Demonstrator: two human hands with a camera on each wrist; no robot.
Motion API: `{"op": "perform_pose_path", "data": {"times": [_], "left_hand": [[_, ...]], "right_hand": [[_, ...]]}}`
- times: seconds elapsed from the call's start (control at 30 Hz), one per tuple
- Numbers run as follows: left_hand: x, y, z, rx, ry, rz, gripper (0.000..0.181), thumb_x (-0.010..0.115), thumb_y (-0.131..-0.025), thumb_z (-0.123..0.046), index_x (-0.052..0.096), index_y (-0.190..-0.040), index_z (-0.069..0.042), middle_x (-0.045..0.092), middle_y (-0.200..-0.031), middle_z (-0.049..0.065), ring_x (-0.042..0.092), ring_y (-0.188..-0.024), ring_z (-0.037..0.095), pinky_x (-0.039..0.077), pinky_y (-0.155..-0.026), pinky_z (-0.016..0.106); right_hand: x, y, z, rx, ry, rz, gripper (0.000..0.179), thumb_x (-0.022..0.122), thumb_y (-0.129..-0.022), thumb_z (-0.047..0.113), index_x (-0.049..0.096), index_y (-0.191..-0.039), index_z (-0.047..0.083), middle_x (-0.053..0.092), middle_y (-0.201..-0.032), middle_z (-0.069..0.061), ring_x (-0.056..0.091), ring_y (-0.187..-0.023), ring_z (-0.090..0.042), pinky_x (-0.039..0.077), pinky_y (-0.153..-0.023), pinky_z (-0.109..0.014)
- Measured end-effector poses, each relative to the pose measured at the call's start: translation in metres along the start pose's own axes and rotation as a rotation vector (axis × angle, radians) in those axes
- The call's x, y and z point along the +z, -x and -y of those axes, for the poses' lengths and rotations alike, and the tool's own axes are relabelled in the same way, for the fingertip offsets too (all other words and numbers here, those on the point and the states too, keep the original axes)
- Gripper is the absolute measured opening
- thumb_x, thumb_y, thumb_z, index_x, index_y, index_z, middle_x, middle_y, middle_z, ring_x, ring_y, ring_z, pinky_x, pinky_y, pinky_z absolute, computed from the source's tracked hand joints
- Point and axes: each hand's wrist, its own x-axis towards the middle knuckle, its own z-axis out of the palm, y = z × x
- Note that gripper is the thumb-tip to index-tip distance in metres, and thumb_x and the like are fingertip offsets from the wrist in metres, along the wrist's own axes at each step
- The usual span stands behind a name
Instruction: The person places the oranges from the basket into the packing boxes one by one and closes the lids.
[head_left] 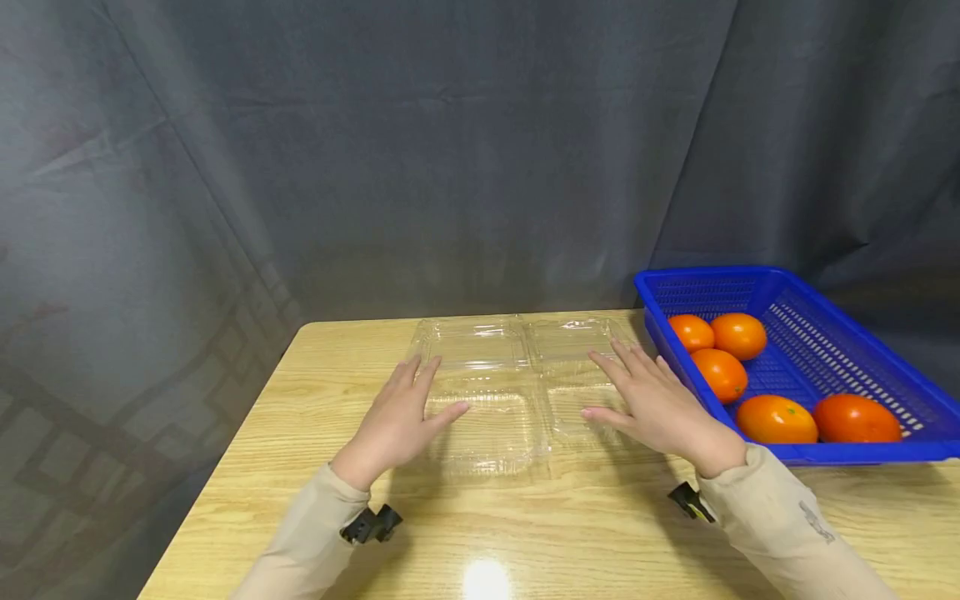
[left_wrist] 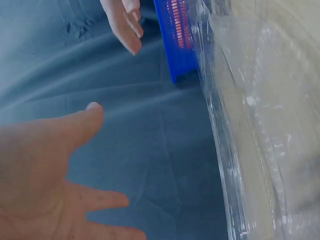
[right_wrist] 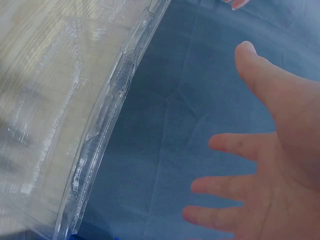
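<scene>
Two clear plastic clamshell boxes lie unfolded side by side on the table, a left box [head_left: 487, 433] and a right box [head_left: 573, 337]. My left hand [head_left: 397, 421] hovers over the left box's outer side, fingers spread and nothing held. Above the outer side of the right box is my right hand [head_left: 656, 404], also with spread fingers and holding nothing. In the left wrist view my left hand [left_wrist: 45, 175] is apart from the clear plastic [left_wrist: 250, 125]. A gap likewise shows between my right hand [right_wrist: 280, 160] and the plastic edge [right_wrist: 100, 130] in the right wrist view.
A blue plastic basket [head_left: 806, 454] stands at the right of the wooden table [head_left: 300, 408]. Several orange-red, tomato-like fruits [head_left: 776, 419] lie in it, mostly along its left and near sides. A dark grey curtain [head_left: 465, 167] hangs behind the table.
</scene>
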Motion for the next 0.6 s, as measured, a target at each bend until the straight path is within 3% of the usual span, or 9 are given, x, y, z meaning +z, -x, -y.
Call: {"op": "perform_pose_path", "data": {"times": [0.3,0.6], "left_hand": [[-0.006,-0.001,0.023,-0.029,0.013,0.022,0.068,0.051,-0.092,-0.046,0.033,-0.143,-0.005,0.033,-0.146,0.027,0.036,-0.132,0.046,0.034,-0.103,0.059],[-0.009,0.0,0.047,-0.087,0.021,0.052,0.061,0.05,-0.095,-0.034,0.033,-0.141,0.003,0.04,-0.141,0.027,0.041,-0.128,0.045,0.038,-0.101,0.057]], "right_hand": [[-0.003,0.005,-0.005,-0.047,0.021,-0.044,0.066,0.063,-0.085,0.045,0.046,-0.134,0.005,0.043,-0.137,-0.031,0.038,-0.128,-0.049,0.034,-0.1,-0.063],[-0.008,0.013,-0.013,-0.029,0.036,-0.069,0.062,0.059,-0.086,0.049,0.051,-0.132,0.007,0.049,-0.135,-0.025,0.05,-0.118,-0.045,0.043,-0.092,-0.059]]}}
